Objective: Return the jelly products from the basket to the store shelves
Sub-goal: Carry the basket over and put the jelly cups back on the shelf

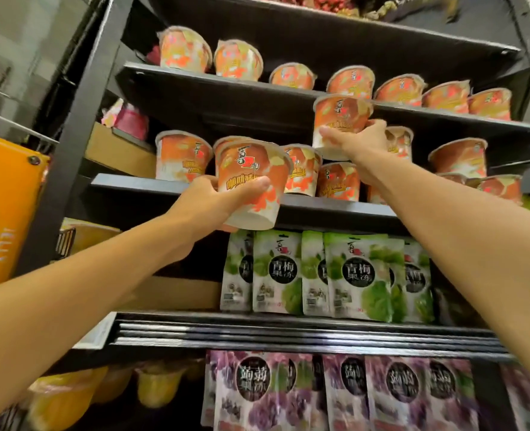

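My left hand (209, 200) grips an orange-and-white jelly cup (251, 181) from below, held just in front of the middle shelf's front edge (127, 181). My right hand (358, 140) holds a second, matching jelly cup (340, 119) higher up, level with the front edge of the upper shelf (214, 79). Both shelves carry rows of the same orange cups (181, 157). No basket is in view.
Green jelly pouches (355, 275) fill the shelf below, purple pouches (257, 390) the one under that, with yellow cups (158, 384) at lower left. An orange sign (2, 206) hangs at left. Cardboard boxes (120, 150) sit behind the cups at left.
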### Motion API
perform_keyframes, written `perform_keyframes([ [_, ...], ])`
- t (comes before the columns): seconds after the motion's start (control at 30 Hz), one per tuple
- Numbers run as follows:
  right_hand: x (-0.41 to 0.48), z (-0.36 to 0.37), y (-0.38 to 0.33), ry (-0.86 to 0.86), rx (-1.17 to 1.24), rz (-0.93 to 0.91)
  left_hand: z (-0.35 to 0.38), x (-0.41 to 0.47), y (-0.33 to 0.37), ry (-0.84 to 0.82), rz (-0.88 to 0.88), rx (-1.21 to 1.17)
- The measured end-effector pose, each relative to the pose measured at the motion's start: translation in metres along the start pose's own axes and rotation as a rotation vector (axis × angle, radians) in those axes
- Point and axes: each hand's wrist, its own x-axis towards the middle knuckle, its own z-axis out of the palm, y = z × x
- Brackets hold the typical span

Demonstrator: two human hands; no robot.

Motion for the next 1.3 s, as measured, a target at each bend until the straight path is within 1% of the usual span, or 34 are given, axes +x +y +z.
perform_keyframes([
  [0.1,0.010,0.012,0.005,-0.018,-0.107,0.016,0.001,0.006,0.001,-0.016,0.027,-0.014],
  [0.23,0.016,0.026,0.012,-0.024,-0.186,0.025,0.007,0.011,0.002,-0.039,0.050,-0.033],
  [0.5,0.008,0.037,0.032,0.007,-0.191,-0.008,0.012,0.014,0.013,-0.013,0.066,-0.055],
  [0.6,-0.001,0.034,0.040,0.104,-0.164,-0.081,0.009,0.024,0.032,0.032,0.092,-0.053],
  [0.7,-0.010,0.028,0.045,0.306,-0.080,-0.259,0.011,0.046,0.053,0.140,0.096,0.004],
  [0.73,-0.013,0.025,0.046,0.354,-0.051,-0.311,0.012,0.055,0.060,0.172,0.108,0.026],
  [0.77,-0.016,0.024,0.048,0.367,-0.037,-0.349,0.014,0.065,0.066,0.197,0.120,0.041],
  [0.87,-0.022,0.023,0.053,0.263,-0.040,-0.381,0.020,0.095,0.080,0.247,0.119,0.056],
  [0.93,-0.023,0.022,0.056,0.226,-0.037,-0.372,0.026,0.113,0.085,0.280,0.119,0.094],
  [1.1,-0.021,0.019,0.057,0.195,0.001,-0.318,0.030,0.146,0.079,0.325,0.101,0.284],
  [1.3,-0.021,0.018,0.059,0.201,0.048,-0.311,0.031,0.162,0.064,0.386,-0.046,0.450],
])
